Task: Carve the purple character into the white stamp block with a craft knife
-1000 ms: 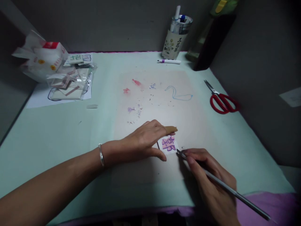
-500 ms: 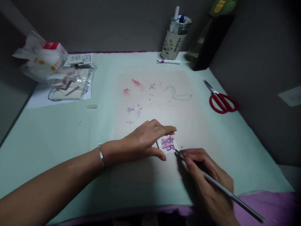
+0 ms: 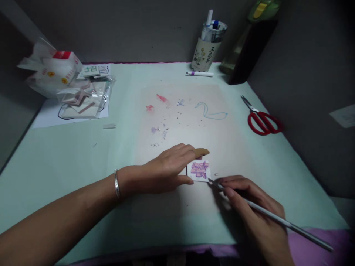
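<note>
Standing here, I can see the left hand (image 3: 173, 168) spread low over the pale sheet (image 3: 172, 203), gripping the small white block (image 3: 198, 171) between its thumb and a finger in a tan cover (image 3: 202, 152); the block lies flat on that sheet, near its lower part, its top marked with a purple character over pink. The right hand (image 3: 257, 210) is closed round a slim metal craft knife (image 3: 277, 218), held like a pen; the blade points at the block's near right corner, though I can't tell whether it touches; a tiny crumb (image 3: 216, 174) lies just beside the block.

A silver bracelet (image 3: 117, 183) circles the left wrist; farther up the sheet are red and purple smudges, dark specks and a blue outline (image 3: 216, 115) like a swan. To the right on the green worktop (image 3: 69, 155) rest red-handled scissors (image 3: 263, 122), blades slightly apart; behind the sheet lies a white marker (image 3: 202, 74) with a purple band, in front of a labelled jar (image 3: 205, 55) of pens; a green bottle (image 3: 266, 13) stands to the right, partly hidden by something dark. At the far left, a clear bag (image 3: 85, 99) of blocks sits on white paper (image 3: 47, 114), beside a white plastic bag (image 3: 63, 70).
</note>
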The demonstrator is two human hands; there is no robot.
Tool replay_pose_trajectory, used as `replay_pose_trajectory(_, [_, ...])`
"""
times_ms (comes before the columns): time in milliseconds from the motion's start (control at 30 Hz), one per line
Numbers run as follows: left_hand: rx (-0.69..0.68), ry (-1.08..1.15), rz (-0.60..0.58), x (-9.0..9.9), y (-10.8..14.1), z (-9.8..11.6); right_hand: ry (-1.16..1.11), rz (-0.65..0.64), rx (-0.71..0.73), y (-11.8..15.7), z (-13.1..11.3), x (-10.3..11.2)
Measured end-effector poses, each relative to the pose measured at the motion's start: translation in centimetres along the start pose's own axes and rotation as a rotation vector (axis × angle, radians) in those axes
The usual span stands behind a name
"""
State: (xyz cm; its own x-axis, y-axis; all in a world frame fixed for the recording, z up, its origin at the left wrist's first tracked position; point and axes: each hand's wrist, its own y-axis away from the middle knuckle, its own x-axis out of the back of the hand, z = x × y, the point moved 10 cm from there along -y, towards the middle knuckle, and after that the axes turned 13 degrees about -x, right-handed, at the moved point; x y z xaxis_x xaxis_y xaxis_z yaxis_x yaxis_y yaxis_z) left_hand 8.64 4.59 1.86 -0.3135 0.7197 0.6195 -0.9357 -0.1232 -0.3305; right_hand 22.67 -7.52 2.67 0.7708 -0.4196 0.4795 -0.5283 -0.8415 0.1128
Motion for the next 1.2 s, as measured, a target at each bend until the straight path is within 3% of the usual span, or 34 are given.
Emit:
replay_pose_trajectory(133, [-0.004,0.016,0.0,0.1,0.0,0.0,-0.018,0.009,-0.008,-0.1,0.3,0.3])
replay_pose_trajectory(367, [-0.005,0.012,-0.006,0.1,0.0,0.1,0.094,0.035,0.112,0.5,-1.5,-0.7])
replay_pose_trajectory(567, [-0.016,0.001,0.002,0.1,0.0,0.1,0.252,0.073,0.436,2.4,-4.3,-2.1])
replay_pose_trajectory(700, [-0.004,0.009,-0.007,0.1,0.1,-0.1,0.446,0.143,0.583,4.1,-3.9,-3.3])
replay_pose_trajectory(933, [0.003,-0.002,0.021,0.3,-0.2,0.0,0.602,0.173,0.598,4.7,-2.0,-3.7])
replay_pose_trajectory(1200, [0.011,0.013,0.013,0.3,-0.3,0.0,0.597,0.209,0.601,4.3,-2.2,-3.2])
